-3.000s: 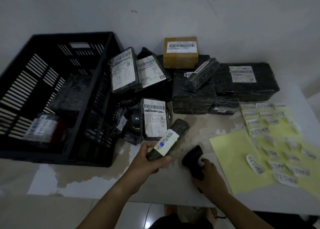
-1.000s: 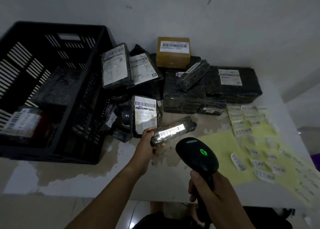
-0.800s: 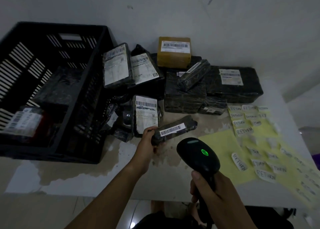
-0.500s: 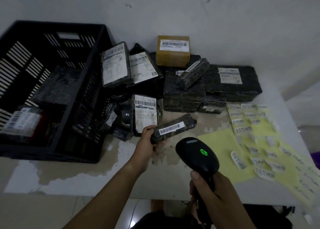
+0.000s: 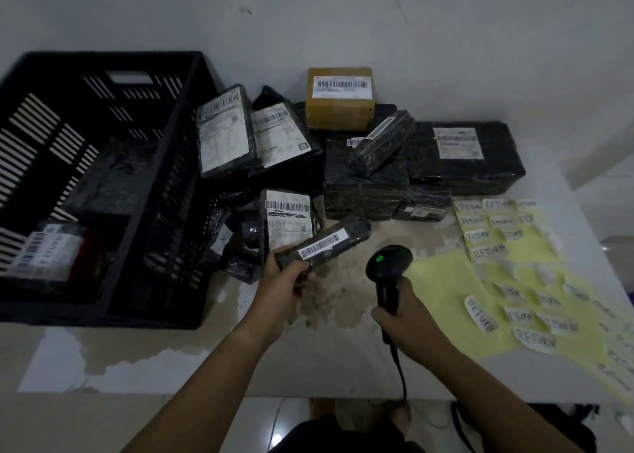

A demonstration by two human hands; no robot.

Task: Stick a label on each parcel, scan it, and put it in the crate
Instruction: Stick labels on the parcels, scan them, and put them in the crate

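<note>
My left hand [image 5: 284, 284] is curled tight round the near end of the slim black parcel [image 5: 324, 245], long axis running up-right, barcode up; my right hand [image 5: 408, 315] grips the scanner [image 5: 387, 264] handle just right of it; the crate [image 5: 103, 56] sits left, nearest my left hand.

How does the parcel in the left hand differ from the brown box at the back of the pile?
The held parcel is long, narrow and black-wrapped; the brown box is squat and tan. The held parcel is gripped at one end by the left hand and tilted; the brown box sits at the back of the pile, untouched. Both carry a white barcode label.
</note>
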